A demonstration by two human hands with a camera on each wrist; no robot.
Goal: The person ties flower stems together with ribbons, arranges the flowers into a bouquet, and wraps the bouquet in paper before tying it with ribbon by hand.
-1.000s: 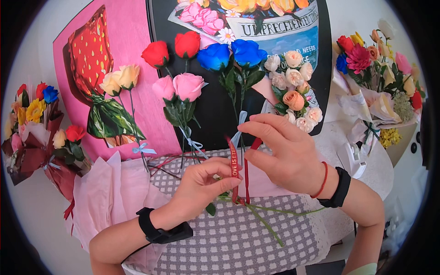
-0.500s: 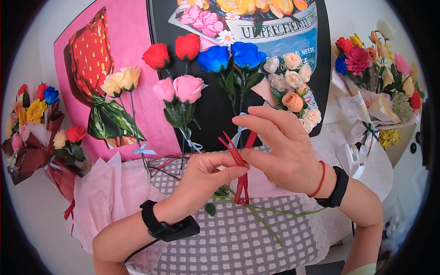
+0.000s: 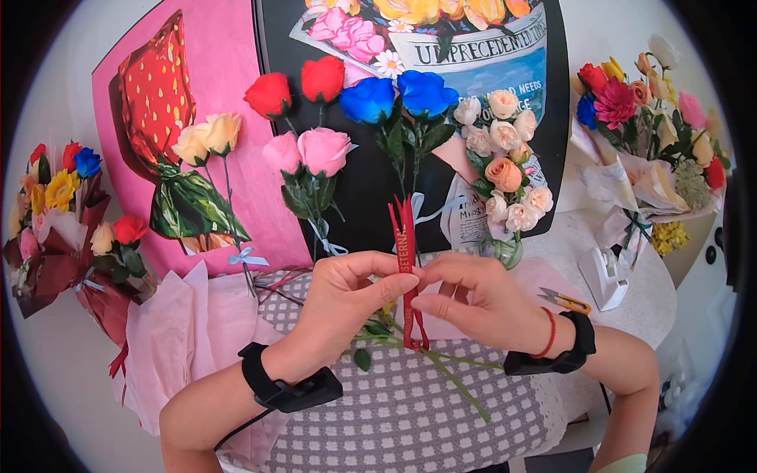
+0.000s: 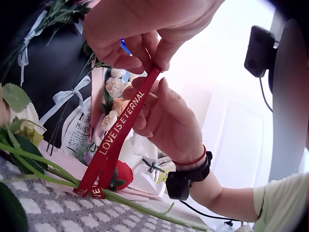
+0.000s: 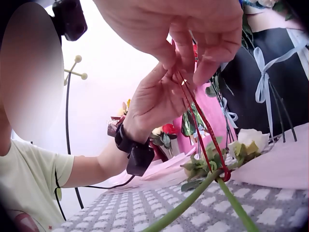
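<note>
A red ribbon (image 3: 407, 260) with gold lettering stands upright from green stems (image 3: 449, 377) on the checked cloth. The left hand (image 3: 351, 296) pinches the ribbon between thumb and fingers; in the left wrist view it grips the upper end, with the lettering "LOVE IS ETERNAL" below. The right hand (image 3: 473, 296) has its fingers bent close to the ribbon on the right side; in the right wrist view the right hand (image 5: 193, 43) is at the top of the ribbon strands (image 5: 203, 121). The ribbon loops round the stems at the bottom. A white flower (image 5: 252, 140) lies beside them.
Pink paper (image 3: 193, 331) lies left on the checked cloth (image 3: 355, 418). Scissors (image 3: 564, 299) and a white tape dispenser (image 3: 605, 277) are on the right. Behind stand blue roses (image 3: 426, 93), pink roses (image 3: 323, 150) and a painted board; wrapped bouquets (image 3: 646, 118) flank both sides.
The right hand has come down and closer to the left hand. The ribbon ends now point up, straighter than before. The scissors and a glass vase have come into sight.
</note>
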